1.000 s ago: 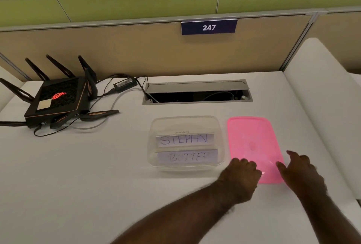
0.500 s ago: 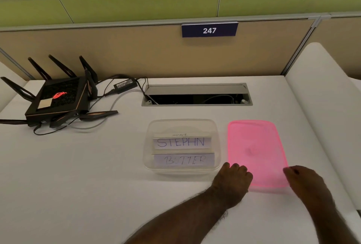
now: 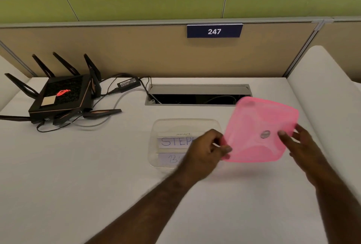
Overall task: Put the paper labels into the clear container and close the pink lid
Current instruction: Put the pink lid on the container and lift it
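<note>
- We see the pink lid (image 3: pixel 259 130) right of centre in the frame, lifted off the table (image 3: pixel 78 175) and tilted, underside w/ a small round grey mark toward us; thin, translucent, rounded corners.
- Left hand (image 3: pixel 207 152) pinches the lid's lower-left edge btwn thumb and fingers. Right hand (image 3: pixel 300 142) is at the lid's right edge, fingers spread behind it, thumb on the front; it looks like a light hold, but blur keeps us from telling how firm.
- Clear container (image 3: pixel 166 142) sits on the table just left of the lid, centre frame, open on top; the left hand and forearm cover its right part. Soft rounded rectangle, see-through plastic.
- Paper labels (image 3: pixel 173 142) lie inside it: one reads "STEP…", the one below "B…", rest hidden by the hand; a third strip behind has small writing we can't read.
- Open table all around the container on the left and near side; lower left of frame is bare white surface.
- Behind, upper centre: a cable slot (image 3: pixel 197 95) w/ a grey metal flap, its right end behind the lid's top corner.
- Upper left: black router (image 3: pixel 62 97) w/ antennas, red logo, cords, and a power brick (image 3: pixel 128 83).
- Top: tan partition w/ a navy sign (image 3: pixel 214 31) reading "247"; green wall above.
</note>
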`<state>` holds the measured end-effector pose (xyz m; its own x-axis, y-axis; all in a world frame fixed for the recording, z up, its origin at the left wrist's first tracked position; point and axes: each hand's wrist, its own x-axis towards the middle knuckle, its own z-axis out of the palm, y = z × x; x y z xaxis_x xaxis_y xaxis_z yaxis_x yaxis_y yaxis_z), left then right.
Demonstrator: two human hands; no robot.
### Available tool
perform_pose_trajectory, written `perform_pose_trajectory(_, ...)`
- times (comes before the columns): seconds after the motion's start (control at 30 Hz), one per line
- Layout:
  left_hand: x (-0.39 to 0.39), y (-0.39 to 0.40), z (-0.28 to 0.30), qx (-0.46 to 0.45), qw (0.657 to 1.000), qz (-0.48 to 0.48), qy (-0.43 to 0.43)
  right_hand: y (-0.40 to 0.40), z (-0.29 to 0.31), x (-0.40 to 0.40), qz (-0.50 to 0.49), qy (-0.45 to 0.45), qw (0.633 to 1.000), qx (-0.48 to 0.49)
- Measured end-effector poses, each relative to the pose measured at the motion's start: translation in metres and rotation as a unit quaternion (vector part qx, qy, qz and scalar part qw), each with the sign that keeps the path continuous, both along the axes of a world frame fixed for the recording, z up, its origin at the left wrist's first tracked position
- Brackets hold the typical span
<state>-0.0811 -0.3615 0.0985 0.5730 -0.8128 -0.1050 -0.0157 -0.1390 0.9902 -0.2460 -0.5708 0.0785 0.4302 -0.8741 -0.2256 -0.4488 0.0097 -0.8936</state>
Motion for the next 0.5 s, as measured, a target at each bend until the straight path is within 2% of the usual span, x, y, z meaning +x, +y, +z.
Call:
perform_pose_trajectory(0.07,0.019,0.018,-0.001,-0.003,0.994,0.045,0.095,0.009,-0.005,0.02,0.02,0.028,0.999,-0.03)
perform_pose_trajectory(0.13,0.038,0.04,-0.007,0.012,0.989,0.102,0.109,0.021,-0.011,0.04,0.03,0.053,0.997,-0.053)
perform_pose_trajectory(0.2,0.055,0.064,-0.017,0.048,0.981,0.17,0.084,0.037,-0.019,0.061,0.051,0.067,0.995,-0.056)
perform_pose_trajectory(0.3,0.074,0.097,-0.035,0.15,0.957,0.245,-0.019,0.062,-0.034,0.089,0.082,0.091,0.991,-0.054)
perform_pose_trajectory(0.4,0.085,0.115,-0.05,0.216,0.935,0.272,-0.069,0.079,-0.045,0.107,0.097,0.121,0.987,-0.048)
perform_pose_trajectory(0.5,0.089,0.119,-0.058,0.235,0.929,0.275,-0.079,0.086,-0.048,0.116,0.103,0.161,0.981,-0.041)
